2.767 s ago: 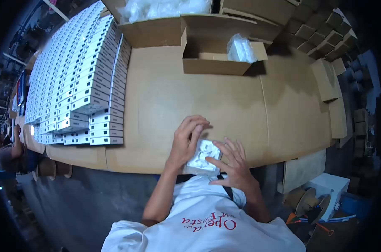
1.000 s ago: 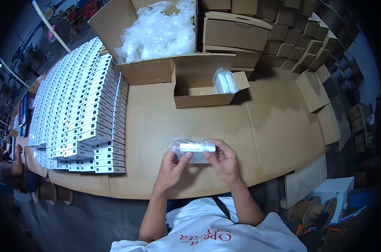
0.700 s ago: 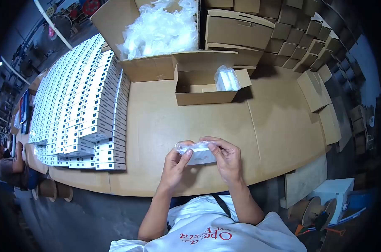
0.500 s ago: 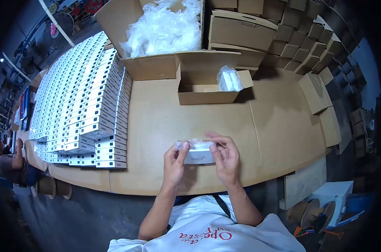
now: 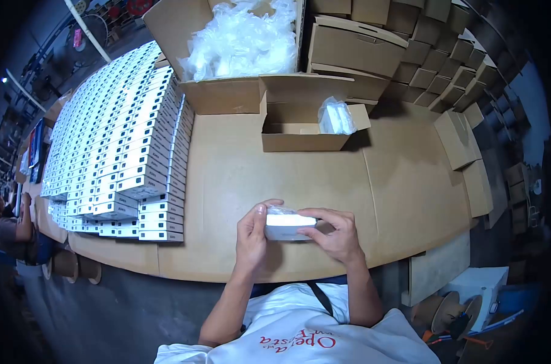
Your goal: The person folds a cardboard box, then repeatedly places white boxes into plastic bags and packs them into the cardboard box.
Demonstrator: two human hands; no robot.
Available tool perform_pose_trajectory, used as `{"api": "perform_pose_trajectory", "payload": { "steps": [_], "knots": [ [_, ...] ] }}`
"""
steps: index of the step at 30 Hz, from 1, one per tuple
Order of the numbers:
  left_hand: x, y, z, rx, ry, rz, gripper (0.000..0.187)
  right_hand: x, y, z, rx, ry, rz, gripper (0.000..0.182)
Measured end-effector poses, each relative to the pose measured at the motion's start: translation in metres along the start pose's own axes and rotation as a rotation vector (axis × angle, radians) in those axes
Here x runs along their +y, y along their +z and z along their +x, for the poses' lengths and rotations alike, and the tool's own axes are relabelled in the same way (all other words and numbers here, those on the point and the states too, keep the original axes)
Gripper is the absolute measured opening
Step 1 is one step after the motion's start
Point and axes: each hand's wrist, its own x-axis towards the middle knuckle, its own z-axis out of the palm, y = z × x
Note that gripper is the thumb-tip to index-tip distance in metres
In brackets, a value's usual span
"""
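Note:
A small white box [image 5: 284,231] with clear plastic film along its top edge is held over the cardboard-covered table. My left hand [image 5: 252,235] is closed on its left end, the thumb upright against the side. My right hand [image 5: 337,235] pinches the right end, with fingers on top and thumb across the front face. Beyond the hands stands an open brown carton [image 5: 302,143]. Inside it, at the right end, are white boxes in clear plastic [image 5: 336,117].
A tall stack of white boxes [image 5: 123,145] fills the left side. Behind stands a large carton [image 5: 221,98] heaped with clear plastic bags [image 5: 242,45]. Brown cartons [image 5: 355,51] are piled at the back right. A person [image 5: 17,224] is at far left.
My right hand has shifted its grip, the thumb now across the box's front. My left fingers reach further behind it. The plastic film lies lower on top. The view has shifted slightly.

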Motion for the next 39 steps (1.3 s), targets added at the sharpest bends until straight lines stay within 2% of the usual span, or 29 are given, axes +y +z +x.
{"api": "perform_pose_trajectory", "payload": {
  "steps": [3, 5, 8, 9, 12, 15, 18, 21, 24, 25, 29, 31, 34, 39],
  "knots": [
    [0.026, 0.009, -0.009, 0.047, 0.043, 0.051, 0.041, 0.002, -0.001, -0.003, 0.02, 0.048, 0.048, 0.03],
    [0.025, 0.02, -0.01, 0.199, 0.303, 0.128, 0.034, 0.003, -0.004, -0.005, 0.068, 0.09, 0.089, 0.029],
    [0.033, -0.006, -0.009, -0.047, 0.943, 0.977, 0.044, -0.004, -0.007, -0.001, 0.071, 0.011, -0.034, 0.029],
    [0.039, -0.006, -0.01, -0.152, 0.964, 1.061, 0.056, -0.007, -0.007, -0.002, 0.061, 0.056, -0.007, 0.032],
    [0.034, -0.013, 0.0, -0.256, 0.852, 0.986, 0.055, 0.005, -0.003, -0.001, 0.065, -0.065, 0.046, 0.035],
    [0.03, -0.018, 0.003, -0.267, 0.735, 0.751, 0.049, -0.002, -0.007, 0.002, 0.03, -0.068, 0.043, 0.039],
    [0.028, -0.022, 0.005, -0.298, 0.68, 0.68, 0.043, -0.016, -0.017, 0.016, 0.028, -0.317, -0.344, 0.037],
    [0.031, -0.029, 0.007, -0.334, 0.657, 0.655, 0.041, -0.026, -0.02, 0.019, -0.187, -0.343, -0.356, 0.035],
    [0.031, -0.032, 0.008, -0.301, 0.626, 0.592, 0.046, -0.022, -0.023, 0.024, -0.196, -0.411, -0.297, 0.033],
    [0.034, -0.035, 0.008, -0.311, 0.639, 0.649, 0.056, -0.019, -0.024, 0.03, -0.163, -0.457, -0.259, 0.034],
    [0.062, -0.042, -0.006, -0.093, 0.749, 0.815, 0.069, -0.015, -0.035, 0.047, 0.098, -0.288, -0.276, 0.03],
    [0.07, -0.065, -0.018, -0.01, 0.779, 0.957, 0.065, -0.005, -0.042, 0.061, 0.248, -0.17, -0.241, 0.026],
    [0.091, -0.091, -0.031, 0.134, 0.808, 1.149, 0.053, 0.006, -0.043, 0.09, 0.487, -0.121, -0.156, 0.021],
    [0.12, -0.136, -0.043, 0.374, 0.794, 1.366, 0.037, 0.037, -0.041, 0.131, 0.613, -0.207, -0.202, 0.018]
  ]
}}
